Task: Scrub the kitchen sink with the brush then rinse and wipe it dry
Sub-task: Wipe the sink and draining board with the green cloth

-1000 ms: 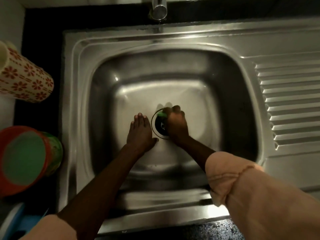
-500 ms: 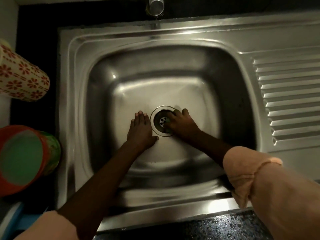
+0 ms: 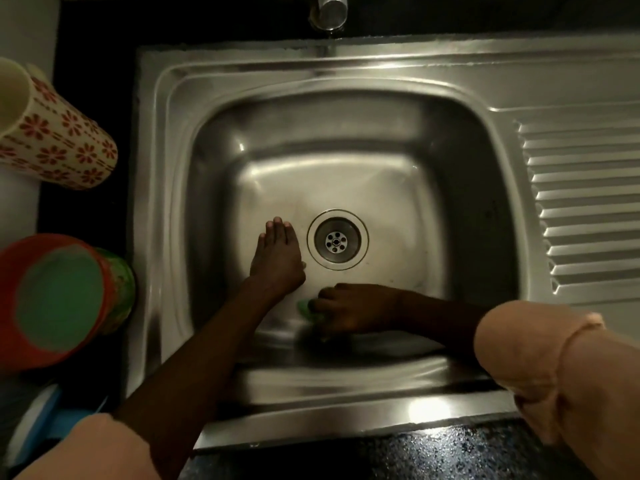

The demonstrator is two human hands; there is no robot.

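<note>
The stainless steel sink [image 3: 485, 202] fills the view, with its round drain [image 3: 336, 240] in the middle of the basin floor. My left hand [image 3: 277, 258] lies flat on the basin floor just left of the drain, fingers together and pointing away from me. My right hand [image 3: 349, 308] is closed on a green scrubber [image 3: 306, 308], pressed on the basin floor at the near side, below the drain. Only a small green edge of the scrubber shows past my fingers. The tap spout [image 3: 329, 10] hangs at the top edge; no water stream is visible.
A ribbed drainboard [image 3: 585, 209] lies right of the basin. On the left counter stand a flower-patterned cup [image 3: 52, 140] and an orange container with a green inside [image 3: 59, 299]. A dark speckled counter edge [image 3: 398, 455] runs along the front.
My right hand moved with the scrubber from the drain toward me, to the near side of the basin floor, leaving the drain uncovered. My left hand stayed flat beside the drain.
</note>
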